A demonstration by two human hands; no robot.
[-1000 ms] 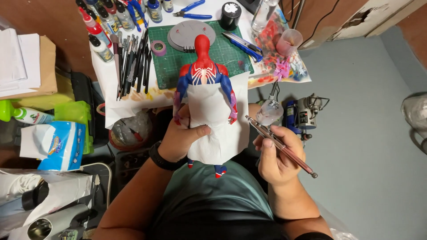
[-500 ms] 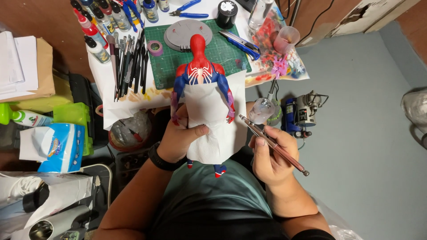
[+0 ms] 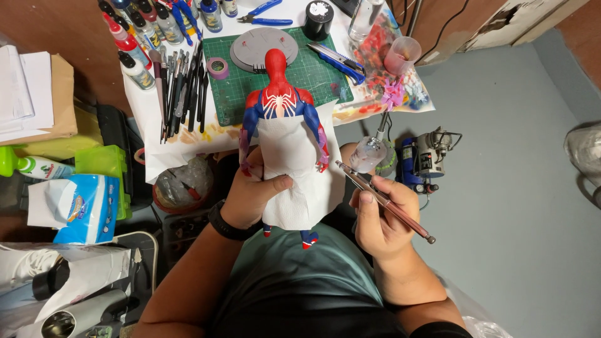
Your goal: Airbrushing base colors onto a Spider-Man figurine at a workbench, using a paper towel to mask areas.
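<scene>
From the head view I see my left hand (image 3: 253,194) closed around a red and blue figure (image 3: 282,106) wrapped in a white tissue (image 3: 294,169), held upright just below the surface (image 3: 188,141). My right hand (image 3: 382,216) grips a thin airbrush (image 3: 385,201), its tip near the figure's arm.

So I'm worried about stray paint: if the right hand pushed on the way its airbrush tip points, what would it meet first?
Probably the figure, near its arm beside the paper wrap; the right hand aims up-left, though depth is unclear.
</scene>
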